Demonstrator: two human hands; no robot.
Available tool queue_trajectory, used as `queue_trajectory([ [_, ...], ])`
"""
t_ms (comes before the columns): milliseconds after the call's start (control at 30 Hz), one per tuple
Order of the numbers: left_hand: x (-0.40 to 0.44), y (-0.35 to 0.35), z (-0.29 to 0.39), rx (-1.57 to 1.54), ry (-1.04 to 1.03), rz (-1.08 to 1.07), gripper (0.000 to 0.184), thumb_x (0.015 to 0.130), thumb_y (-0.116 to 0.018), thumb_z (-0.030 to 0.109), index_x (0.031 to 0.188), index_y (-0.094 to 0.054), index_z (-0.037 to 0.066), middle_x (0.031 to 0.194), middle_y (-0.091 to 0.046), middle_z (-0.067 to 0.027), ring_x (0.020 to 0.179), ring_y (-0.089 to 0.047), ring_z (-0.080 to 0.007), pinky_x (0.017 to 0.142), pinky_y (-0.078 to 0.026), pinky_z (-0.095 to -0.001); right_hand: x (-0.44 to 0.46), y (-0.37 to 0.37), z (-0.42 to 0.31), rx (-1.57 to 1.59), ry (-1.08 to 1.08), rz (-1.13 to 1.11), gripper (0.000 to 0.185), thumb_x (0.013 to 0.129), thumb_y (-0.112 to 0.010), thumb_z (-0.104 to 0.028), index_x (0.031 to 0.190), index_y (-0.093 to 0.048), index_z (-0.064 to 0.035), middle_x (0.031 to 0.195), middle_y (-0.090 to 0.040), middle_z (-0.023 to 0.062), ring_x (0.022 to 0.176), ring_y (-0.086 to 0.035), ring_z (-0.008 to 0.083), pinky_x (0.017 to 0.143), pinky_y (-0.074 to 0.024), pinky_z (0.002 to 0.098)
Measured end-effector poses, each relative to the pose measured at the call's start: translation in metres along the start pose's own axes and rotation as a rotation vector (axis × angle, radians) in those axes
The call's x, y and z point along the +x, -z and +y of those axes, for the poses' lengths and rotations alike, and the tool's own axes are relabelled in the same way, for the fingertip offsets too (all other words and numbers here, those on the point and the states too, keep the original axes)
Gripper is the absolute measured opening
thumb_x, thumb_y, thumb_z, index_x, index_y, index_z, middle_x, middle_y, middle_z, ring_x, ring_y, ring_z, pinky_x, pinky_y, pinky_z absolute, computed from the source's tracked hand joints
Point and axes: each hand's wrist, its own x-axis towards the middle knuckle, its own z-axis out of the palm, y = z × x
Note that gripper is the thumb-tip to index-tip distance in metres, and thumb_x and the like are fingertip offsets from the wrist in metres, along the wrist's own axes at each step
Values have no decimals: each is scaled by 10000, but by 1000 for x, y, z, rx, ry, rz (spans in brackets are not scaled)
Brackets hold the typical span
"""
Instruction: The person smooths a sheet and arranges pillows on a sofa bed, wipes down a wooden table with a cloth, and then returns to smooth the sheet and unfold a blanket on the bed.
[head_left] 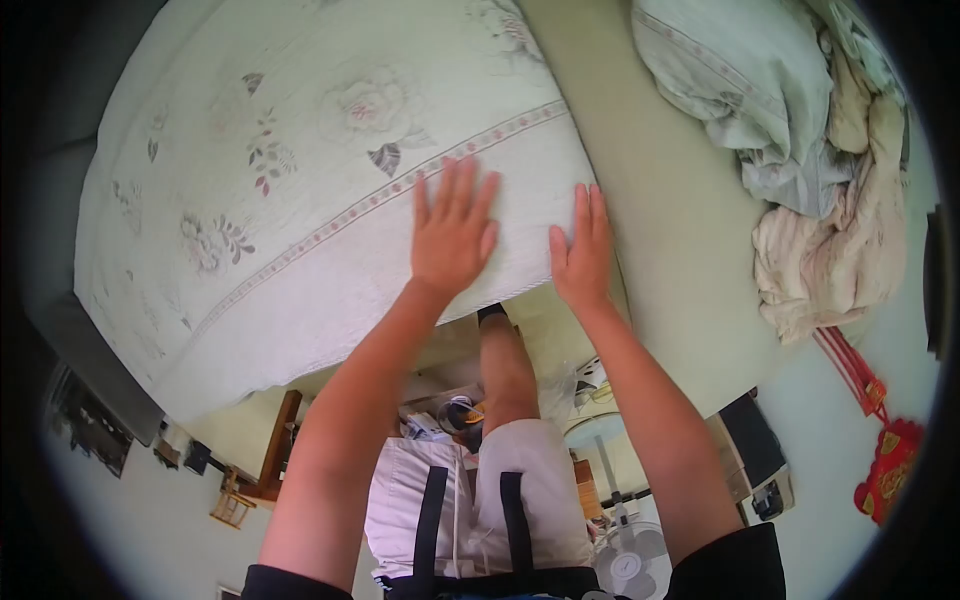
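Observation:
A pale floral bed cover [330,210] with a patterned stripe lies spread over the bed. My left hand [452,235] is palm down on it, fingers stretched and spread across the stripe. Near the cover's right edge, my right hand [583,255] lies flat with its fingers straight and the thumb apart. Neither hand grips anything. To the right of the cover runs a strip of plain beige mattress [690,280]. One of my knees [510,385] is up against the bed's near side.
Crumpled bedding [790,130] is heaped at the upper right, with a pinkish cloth [830,260] hanging below it. A red hanging ornament [890,465] is at the far right. An electric fan [628,560] stands low behind me. A small wooden chair [232,500] shows at the lower left.

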Motion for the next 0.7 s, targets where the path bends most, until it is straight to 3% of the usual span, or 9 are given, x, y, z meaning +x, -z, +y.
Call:
queue_trajectory([
  [67, -1, 8, 5, -29, -138, -85, 655, 910, -589, 291, 1520, -371, 193, 1618, -261, -113, 1503, -211, -312, 1202, -138, -575, -10, -15, -18, 91, -84, 12, 609, 983, -543, -241, 1509, -333, -19, 1519, -378, 243, 1383, -381, 430, 1116, -343, 492],
  [100, 32, -18, 54, -96, -263, -48, 649, 901, -597, 287, 1508, -388, 192, 1614, -272, -105, 1501, -219, -303, 1203, -146, -570, -3, 18, 29, 56, -143, 53, 591, 979, -543, -228, 1494, -351, -12, 1498, -400, 246, 1361, -404, 425, 1105, -355, 488],
  [167, 24, -20, 67, -95, -409, -96, 636, 883, -613, 279, 1482, -420, 190, 1606, -295, -89, 1499, -234, -285, 1203, -163, -560, -12, 18, 31, 176, -278, 44, 557, 971, -545, -201, 1464, -386, 3, 1455, -444, 251, 1318, -450, 414, 1083, -379, 480],
  [267, 2, -17, 76, -68, -506, -235, 634, 842, -645, 268, 1445, -462, 190, 1594, -324, -70, 1492, -264, -266, 1200, -195, -550, -5, 33, 20, 208, -290, 136, 500, 957, -550, -160, 1410, -435, 18, 1405, -483, 247, 1271, -483, 412, 1061, -400, 472],
  [367, -19, -22, 68, -232, -583, -230, 652, 811, -666, 247, 1432, -477, 184, 1586, -336, -75, 1478, -295, -276, 1191, -217, -553, 22, 40, 7, 240, -182, 124, 476, 941, -558, -129, 1381, -455, 21, 1372, -501, 246, 1260, -486, 418, 1060, -394, 480],
  [467, 3, 5, 54, -77, -406, -186, 683, 806, -664, 225, 1452, -452, 154, 1573, -347, -123, 1475, -289, -322, 1190, -188, -575, 54, 30, -1, 281, -25, 158, 500, 926, -574, -118, 1388, -443, 20, 1372, -497, 252, 1260, -479, 427, 1065, -385, 486],
  [567, 35, 16, 29, 67, -201, -54, 752, 842, -640, 257, 1521, -347, 117, 1608, -262, -160, 1507, -197, -344, 1195, -132, -593, 62, 11, 1, 370, -200, 213, 522, 919, -588, -127, 1398, -433, 12, 1394, -484, 249, 1273, -470, 426, 1071, -377, 490],
  [700, 53, 24, 30, 95, -53, -305, 816, 891, -602, 327, 1575, -211, 116, 1650, -128, -159, 1529, -90, -337, 1203, -94, -585, 31, 9, 11, 285, -227, 85, 533, 921, -599, -145, 1405, -434, 5, 1425, -463, 246, 1292, -459, 423, 1084, -375, 484],
])
